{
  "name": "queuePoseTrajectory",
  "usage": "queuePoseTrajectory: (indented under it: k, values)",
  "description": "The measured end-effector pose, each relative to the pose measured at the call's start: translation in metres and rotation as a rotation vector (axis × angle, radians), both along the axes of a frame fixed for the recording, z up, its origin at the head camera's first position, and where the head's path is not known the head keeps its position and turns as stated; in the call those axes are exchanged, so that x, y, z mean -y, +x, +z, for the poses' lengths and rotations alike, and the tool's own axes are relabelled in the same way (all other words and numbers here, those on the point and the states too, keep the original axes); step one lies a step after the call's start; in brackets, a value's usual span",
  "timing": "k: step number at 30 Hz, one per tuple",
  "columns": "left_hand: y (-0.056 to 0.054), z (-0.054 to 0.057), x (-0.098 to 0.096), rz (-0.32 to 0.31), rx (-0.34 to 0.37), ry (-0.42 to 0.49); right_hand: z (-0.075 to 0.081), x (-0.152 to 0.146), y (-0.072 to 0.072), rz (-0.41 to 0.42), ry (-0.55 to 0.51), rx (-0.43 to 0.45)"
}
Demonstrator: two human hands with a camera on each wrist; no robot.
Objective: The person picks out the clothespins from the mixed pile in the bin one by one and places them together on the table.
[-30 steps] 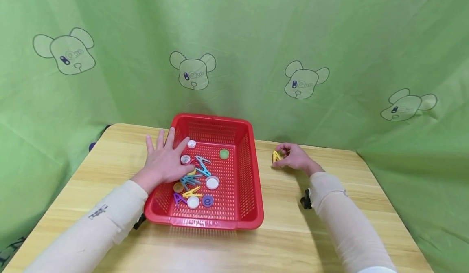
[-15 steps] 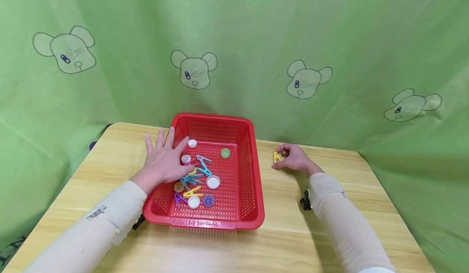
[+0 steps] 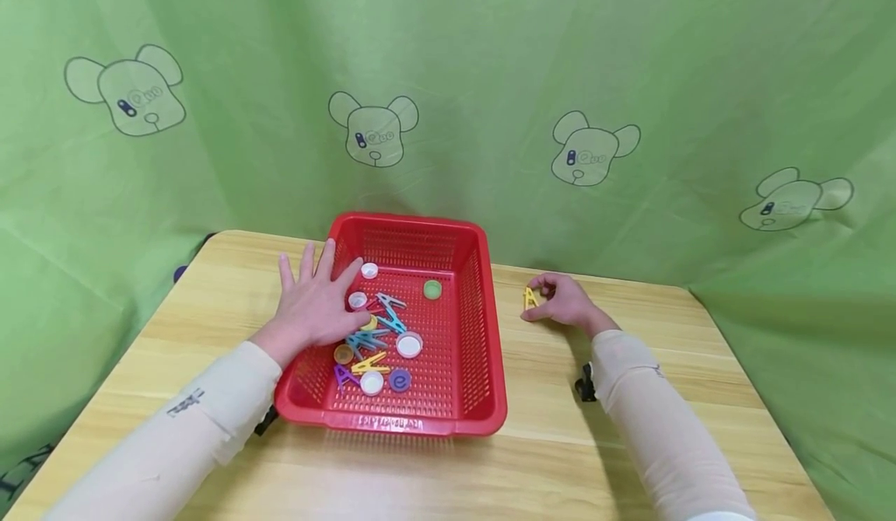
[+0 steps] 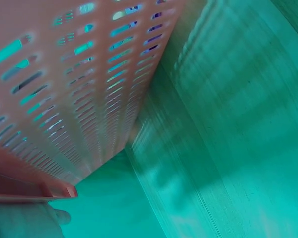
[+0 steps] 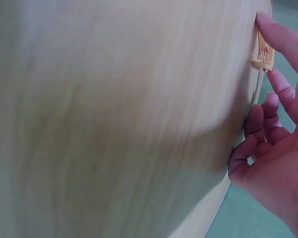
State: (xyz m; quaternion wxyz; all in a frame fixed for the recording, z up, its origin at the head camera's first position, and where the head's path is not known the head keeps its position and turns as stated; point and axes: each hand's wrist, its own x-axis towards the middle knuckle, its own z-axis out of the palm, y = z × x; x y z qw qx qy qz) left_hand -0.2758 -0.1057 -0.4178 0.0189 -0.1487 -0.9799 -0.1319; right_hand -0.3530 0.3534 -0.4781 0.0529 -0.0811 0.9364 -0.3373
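Note:
My left hand (image 3: 311, 307) lies over the left rim of a red plastic basket (image 3: 378, 423), fingers spread and straight, thumb reaching over the inside. At the table's far side, right of the basket, my right hand (image 3: 565, 303) pinches a small yellow clothespin (image 3: 530, 298) between thumb and a fingertip. The right wrist view shows the clothespin (image 5: 264, 57) on the wooden surface, the other fingers curled below it. Inside the basket are clothespins, among them a yellow one (image 3: 371, 363) and a purple one (image 3: 344, 376), and several bottle caps, including a green cap (image 3: 432, 289).
The wooden table (image 3: 560, 459) carries the basket left of its middle. A green curtain (image 3: 476, 78) with mouse-head prints hangs right behind the far edge. In the left wrist view, the basket's slotted wall (image 4: 89, 94) fills the upper left.
Both hands and the basket stay almost where they were. The whole head view shifts slightly, and the yellow clothespin appears turned a little in my right fingers.

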Motion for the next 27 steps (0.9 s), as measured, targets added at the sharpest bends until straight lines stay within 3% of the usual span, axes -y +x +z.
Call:
queuePoseTrajectory:
  k: [8,27]
  values:
    - [0.000,0.001,-0.002,-0.006,0.007,-0.007,0.013,-0.001,0.006,0.006,-0.054,0.024]
    - [0.000,0.003,-0.004,-0.004,0.018,-0.030,0.087,0.031,0.003,0.122,0.002,-0.142]
